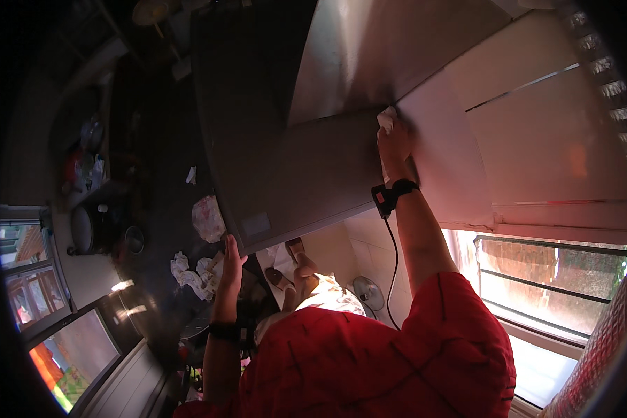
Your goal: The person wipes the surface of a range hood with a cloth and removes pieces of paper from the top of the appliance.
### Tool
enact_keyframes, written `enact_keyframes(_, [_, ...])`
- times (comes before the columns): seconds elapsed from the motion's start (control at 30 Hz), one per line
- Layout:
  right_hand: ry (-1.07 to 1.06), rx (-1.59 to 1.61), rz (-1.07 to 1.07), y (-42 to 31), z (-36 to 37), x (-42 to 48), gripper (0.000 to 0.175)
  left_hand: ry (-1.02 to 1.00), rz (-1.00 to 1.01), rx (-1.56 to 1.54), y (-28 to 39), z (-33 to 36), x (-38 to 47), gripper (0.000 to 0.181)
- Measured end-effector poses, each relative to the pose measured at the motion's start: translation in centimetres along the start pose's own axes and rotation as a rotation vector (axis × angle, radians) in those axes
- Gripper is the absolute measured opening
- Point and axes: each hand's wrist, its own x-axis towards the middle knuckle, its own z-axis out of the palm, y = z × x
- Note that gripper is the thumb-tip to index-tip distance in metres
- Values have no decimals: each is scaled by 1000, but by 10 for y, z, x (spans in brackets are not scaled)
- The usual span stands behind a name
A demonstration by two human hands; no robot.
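My right hand (395, 146) presses a crumpled white cloth or paper wipe (386, 119) into the corner where a dark flat metal panel meets the pale wall. The panel (303, 167) looks like the top of a range hood, with a shiny metal duct cover (386, 47) rising from it. At the panel's near left corner, my left hand (232, 266) grips the edge, some fingers hidden. A pale rectangular label (256, 224) sits near that corner. Each wrist wears a black band; a cable runs down from the right one.
Crumpled white paper or cloth (193, 271) and a clear plastic bag (208, 219) lie on the dark surface below, left of the panel. A pot (86, 230) stands farther left. My feet (287, 261) show below the panel. A bright barred window (548, 282) is at right.
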Motion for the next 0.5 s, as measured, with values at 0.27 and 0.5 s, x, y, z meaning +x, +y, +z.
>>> enact_keyframes(0.27, [-300,471,-652,-97,-74,-163,48,4,-73,-90,-5,-13,0,84])
enact_keyframes(0.5, [-1,223,12,64,-49,-78,33,-23,-26,-47,10,-2,-4,83])
